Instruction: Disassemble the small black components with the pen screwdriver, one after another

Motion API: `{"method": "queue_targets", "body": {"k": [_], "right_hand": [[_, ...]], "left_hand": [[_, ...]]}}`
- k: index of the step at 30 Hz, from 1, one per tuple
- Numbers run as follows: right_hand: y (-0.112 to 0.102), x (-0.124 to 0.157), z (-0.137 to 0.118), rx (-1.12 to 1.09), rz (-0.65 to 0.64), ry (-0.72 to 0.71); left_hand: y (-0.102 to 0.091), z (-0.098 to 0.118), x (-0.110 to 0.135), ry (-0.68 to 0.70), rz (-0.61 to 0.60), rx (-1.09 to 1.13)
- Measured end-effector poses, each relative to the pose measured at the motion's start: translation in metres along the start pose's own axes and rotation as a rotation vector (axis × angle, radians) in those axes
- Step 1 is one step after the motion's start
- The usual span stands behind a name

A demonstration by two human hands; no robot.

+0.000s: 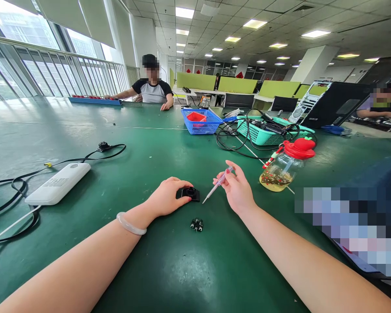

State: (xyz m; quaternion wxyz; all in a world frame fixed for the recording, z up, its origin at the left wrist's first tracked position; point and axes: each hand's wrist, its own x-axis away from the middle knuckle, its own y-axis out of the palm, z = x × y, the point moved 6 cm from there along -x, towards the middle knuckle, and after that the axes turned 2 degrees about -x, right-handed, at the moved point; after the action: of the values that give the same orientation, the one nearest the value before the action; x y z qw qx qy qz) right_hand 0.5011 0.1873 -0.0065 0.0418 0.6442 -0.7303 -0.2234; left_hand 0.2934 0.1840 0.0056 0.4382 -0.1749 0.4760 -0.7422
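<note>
Desk (150, 278), green and smooth, spreads beneath everything, and light pieces would probably skid on it. Toward its far right leans a computer case (339, 104); nearer sit a teal basket (260, 138) heaped with cables and a blue basket (202, 128) holding a red tray (196, 117). A glass jar (280, 171) with a red lid stands to the right of the right hand (239, 189), the likeliest thing for an elbow or wrist to catch. Well to the left lies a white box (59, 184).

The right hand pinches a slim screwdriver (218, 184) by its clear handle, tip angled down close to the block's right end; it looks light and stiff, best turned from the handle. The left hand (164, 195) has thumb and fingers closed around the left end of a black block (193, 194) on the desk. That looks rigid and light, so steadying it by its sides suits.

Smallest is a black part (197, 224) with shiny bits, lying free nearer the wearer. Probably fragile, it wants a fingertip hold at its edges; nothing blocks the way to it.
</note>
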Motion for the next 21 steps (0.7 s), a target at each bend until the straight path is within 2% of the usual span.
{"method": "queue_targets", "body": {"k": [6,15,21], "right_hand": [[0.009,0.012,-0.020,0.261,-0.040,-0.282],[0.036,0.045,-0.038,0.594,-0.252,-0.699],[0.048,0.058,-0.044,0.699,-0.315,-0.846]], "left_hand": [[0.001,0.000,-0.001,0.011,0.007,-0.015],[0.002,-0.001,-0.001,0.031,0.006,-0.021],[0.001,0.001,-0.001,0.037,0.004,-0.021]]}}
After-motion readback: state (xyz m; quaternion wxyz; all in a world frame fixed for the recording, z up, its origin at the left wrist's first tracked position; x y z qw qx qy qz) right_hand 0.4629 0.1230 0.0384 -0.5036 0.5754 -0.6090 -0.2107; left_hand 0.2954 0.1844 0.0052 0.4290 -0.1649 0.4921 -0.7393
